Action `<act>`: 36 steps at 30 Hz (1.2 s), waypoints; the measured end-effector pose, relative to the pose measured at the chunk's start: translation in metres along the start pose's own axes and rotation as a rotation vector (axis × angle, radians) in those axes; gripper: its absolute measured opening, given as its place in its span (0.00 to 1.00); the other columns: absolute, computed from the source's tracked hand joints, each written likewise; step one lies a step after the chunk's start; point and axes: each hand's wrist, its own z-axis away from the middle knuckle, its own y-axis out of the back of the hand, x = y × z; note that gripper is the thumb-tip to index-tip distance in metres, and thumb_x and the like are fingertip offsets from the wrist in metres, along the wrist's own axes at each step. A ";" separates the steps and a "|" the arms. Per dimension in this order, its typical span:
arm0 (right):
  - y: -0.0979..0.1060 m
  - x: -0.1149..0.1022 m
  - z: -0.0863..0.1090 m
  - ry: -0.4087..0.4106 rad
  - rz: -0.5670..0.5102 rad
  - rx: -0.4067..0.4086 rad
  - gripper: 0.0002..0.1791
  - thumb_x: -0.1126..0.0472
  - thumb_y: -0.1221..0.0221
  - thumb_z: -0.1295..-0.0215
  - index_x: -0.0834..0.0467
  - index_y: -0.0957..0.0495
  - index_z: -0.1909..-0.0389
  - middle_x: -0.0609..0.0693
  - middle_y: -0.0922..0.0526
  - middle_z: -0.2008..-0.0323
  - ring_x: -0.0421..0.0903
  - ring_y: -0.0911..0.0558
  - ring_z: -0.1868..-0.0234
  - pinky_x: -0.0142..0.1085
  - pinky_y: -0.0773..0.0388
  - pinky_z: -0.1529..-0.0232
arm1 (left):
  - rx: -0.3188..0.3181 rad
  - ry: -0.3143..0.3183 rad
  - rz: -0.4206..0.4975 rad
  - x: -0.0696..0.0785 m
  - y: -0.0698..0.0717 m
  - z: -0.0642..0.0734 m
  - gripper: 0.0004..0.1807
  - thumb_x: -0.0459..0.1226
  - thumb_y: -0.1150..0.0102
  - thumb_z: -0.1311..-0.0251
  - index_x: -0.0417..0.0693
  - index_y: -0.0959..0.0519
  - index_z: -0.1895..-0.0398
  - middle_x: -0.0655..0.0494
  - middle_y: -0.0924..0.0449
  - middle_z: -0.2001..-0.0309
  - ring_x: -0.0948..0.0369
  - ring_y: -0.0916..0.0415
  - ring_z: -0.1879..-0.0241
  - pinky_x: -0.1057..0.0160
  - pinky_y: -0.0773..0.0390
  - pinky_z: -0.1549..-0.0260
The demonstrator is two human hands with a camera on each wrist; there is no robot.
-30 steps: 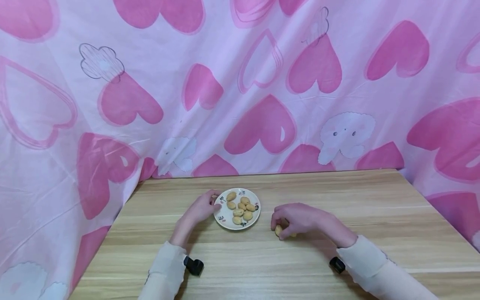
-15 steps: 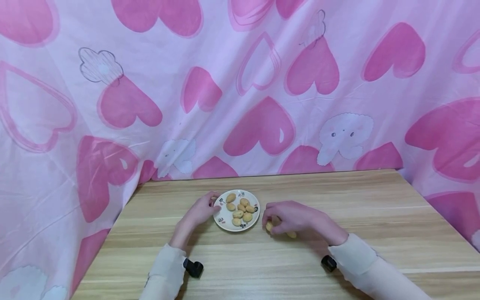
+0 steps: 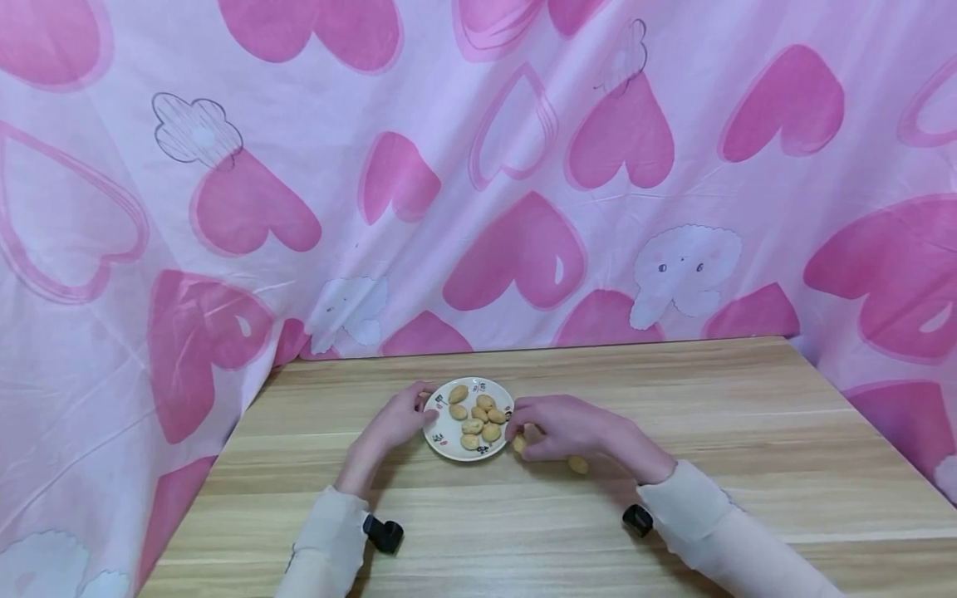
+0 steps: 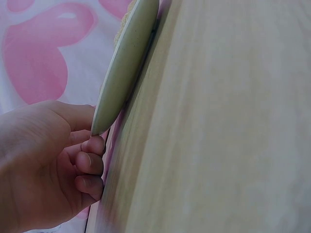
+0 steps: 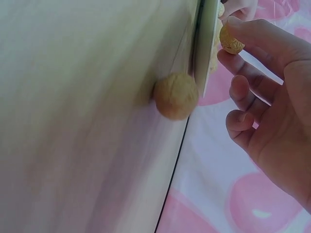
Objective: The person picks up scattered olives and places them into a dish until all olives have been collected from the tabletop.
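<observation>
A small white plate [image 3: 443,432] with printed patterns holds several tan, oval walnuts [image 3: 472,426]. My left hand [image 3: 399,415] pinches its left rim, thumb over the edge and the other fingers curled below, as the left wrist view shows on the plate's side [image 4: 127,68]. At the plate's right rim is my right hand [image 3: 571,425], with a walnut [image 5: 231,41] pinched between thumb and fingertip. The right hand's remaining fingers are loosely bent. Another walnut [image 3: 578,464] lies on the table, below the right wrist.
A wood-grain table [image 3: 478,531] bears everything. Behind and at both sides hangs a pink cloth [image 3: 516,249] with hearts. Each sleeve cuff has a black wrist camera [image 3: 385,534] on it.
My right hand has moved left to the plate with a walnut in its grip. The walnut left behind on the table has come into view. The left hand stays at the rim.
</observation>
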 end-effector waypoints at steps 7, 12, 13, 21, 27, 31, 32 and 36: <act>-0.004 -0.003 -0.011 0.006 -0.006 0.016 0.14 0.55 0.37 0.41 0.42 0.16 0.53 0.35 0.23 0.57 0.41 0.21 0.62 0.31 0.25 0.58 | -0.001 -0.008 -0.008 -0.001 0.001 0.000 0.25 0.32 0.38 0.40 0.41 0.26 0.37 0.56 0.31 0.75 0.62 0.36 0.76 0.66 0.35 0.76; -0.002 -0.009 -0.015 -0.001 -0.024 0.034 0.15 0.57 0.38 0.40 0.42 0.16 0.52 0.34 0.22 0.55 0.42 0.20 0.61 0.32 0.25 0.57 | -0.001 -0.006 -0.008 0.000 0.001 0.000 0.25 0.33 0.38 0.39 0.41 0.26 0.37 0.56 0.31 0.75 0.62 0.36 0.75 0.65 0.35 0.75; -0.001 -0.010 -0.016 0.000 -0.024 0.039 0.15 0.57 0.38 0.40 0.43 0.16 0.52 0.34 0.22 0.55 0.42 0.20 0.61 0.32 0.25 0.56 | 0.000 -0.005 -0.007 -0.001 0.000 0.000 0.25 0.33 0.38 0.39 0.41 0.26 0.37 0.55 0.31 0.74 0.62 0.35 0.75 0.65 0.35 0.75; -0.003 -0.011 -0.028 0.011 -0.029 0.061 0.14 0.57 0.38 0.39 0.41 0.16 0.52 0.33 0.23 0.55 0.38 0.21 0.59 0.33 0.23 0.52 | 0.003 0.004 0.006 -0.003 0.001 0.001 0.25 0.32 0.38 0.39 0.41 0.26 0.37 0.55 0.30 0.73 0.61 0.35 0.74 0.65 0.34 0.74; -0.005 -0.015 -0.042 0.044 0.011 0.052 0.14 0.54 0.37 0.37 0.41 0.17 0.50 0.34 0.22 0.54 0.35 0.24 0.55 0.34 0.24 0.48 | -0.003 -0.001 0.002 -0.001 0.001 0.002 0.25 0.33 0.38 0.39 0.41 0.26 0.37 0.56 0.31 0.74 0.62 0.36 0.75 0.66 0.34 0.76; -0.005 -0.019 -0.052 0.076 0.028 0.060 0.14 0.55 0.38 0.37 0.43 0.17 0.51 0.37 0.22 0.56 0.39 0.23 0.58 0.31 0.25 0.54 | -0.006 0.001 0.003 0.000 0.002 0.002 0.25 0.33 0.38 0.38 0.42 0.26 0.37 0.55 0.30 0.74 0.62 0.35 0.75 0.65 0.34 0.75; -0.005 -0.019 -0.054 0.079 0.031 0.066 0.14 0.56 0.38 0.38 0.44 0.17 0.51 0.38 0.21 0.56 0.40 0.23 0.59 0.31 0.26 0.56 | -0.007 0.003 0.003 0.000 0.002 0.002 0.25 0.34 0.38 0.38 0.43 0.26 0.37 0.55 0.30 0.74 0.62 0.35 0.74 0.66 0.34 0.75; -0.006 -0.023 -0.065 0.081 0.041 0.073 0.14 0.56 0.38 0.39 0.47 0.16 0.51 0.41 0.20 0.50 0.41 0.22 0.56 0.32 0.27 0.56 | -0.005 0.007 0.007 0.001 0.002 0.002 0.25 0.34 0.38 0.38 0.43 0.26 0.37 0.54 0.28 0.72 0.61 0.34 0.74 0.65 0.34 0.75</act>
